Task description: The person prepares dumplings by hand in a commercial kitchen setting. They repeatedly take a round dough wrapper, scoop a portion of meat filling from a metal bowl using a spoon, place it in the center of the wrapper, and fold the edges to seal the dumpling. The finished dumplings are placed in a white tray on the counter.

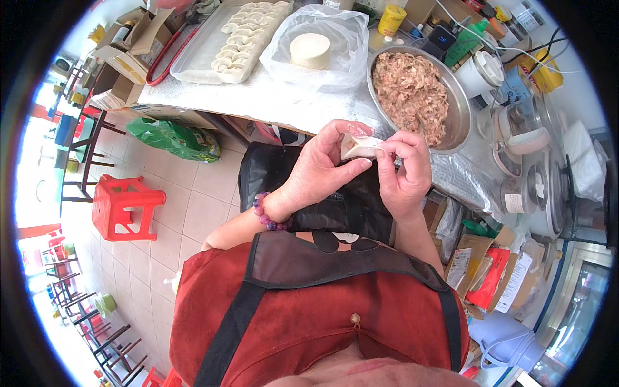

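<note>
Between my two hands, above my lap at the table's front edge, is a partly folded dumpling wrapper [360, 149] with some filling showing at its left end. My left hand [333, 155] curls its thumb and fingers around the left side of the wrapper. The fingertips of my right hand [405, 169] pinch its right end. A steel bowl [459, 121] of minced meat filling [408, 92] stands just beyond my right hand, with a utensil handle partly sunk in the mince. Behind, a stack of round dumpling wrappers [310, 52] sits in a clear plastic bag [348, 34].
A plastic tray [193, 60] holds rows of folded dumplings [242, 43] at the back left. Jars, a white lidded cup [478, 70] and cables crowd the right side. A red plastic stool [125, 208] and a green bag [174, 139] are on the tiled floor at left.
</note>
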Available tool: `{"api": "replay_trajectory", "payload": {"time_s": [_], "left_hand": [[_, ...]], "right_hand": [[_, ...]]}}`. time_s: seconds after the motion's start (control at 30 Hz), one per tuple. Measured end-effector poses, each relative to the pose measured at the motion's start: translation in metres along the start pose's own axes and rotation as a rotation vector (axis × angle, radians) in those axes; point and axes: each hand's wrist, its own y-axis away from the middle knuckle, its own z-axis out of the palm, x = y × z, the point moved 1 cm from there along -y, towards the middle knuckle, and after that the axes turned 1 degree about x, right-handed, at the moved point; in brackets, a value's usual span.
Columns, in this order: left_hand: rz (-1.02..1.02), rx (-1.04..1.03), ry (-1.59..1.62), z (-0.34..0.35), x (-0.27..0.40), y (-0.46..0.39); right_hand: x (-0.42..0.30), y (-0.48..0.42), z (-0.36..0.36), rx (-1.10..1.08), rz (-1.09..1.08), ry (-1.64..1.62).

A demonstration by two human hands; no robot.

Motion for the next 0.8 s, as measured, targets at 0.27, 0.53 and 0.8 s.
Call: {"api": "replay_trajectory", "payload": {"time_s": [0.27,0.53,0.8], "left_hand": [[-0.005,0.002,-0.048,-0.002,0.001,-0.001],[-0.533,-0.078,0.12,-0.011,-0.011,0.003],[-0.021,0.249,0.237,-0.003,-0.017,0.007]], "right_hand": [[-0.005,-0.004,0.0,-0.024,0.07,-0.109],[-0.001,0.005,-0.004,0.091,0.066,-0.027],[-0.008,0.004,0.008,0.08,-0.072,0.058]]}}
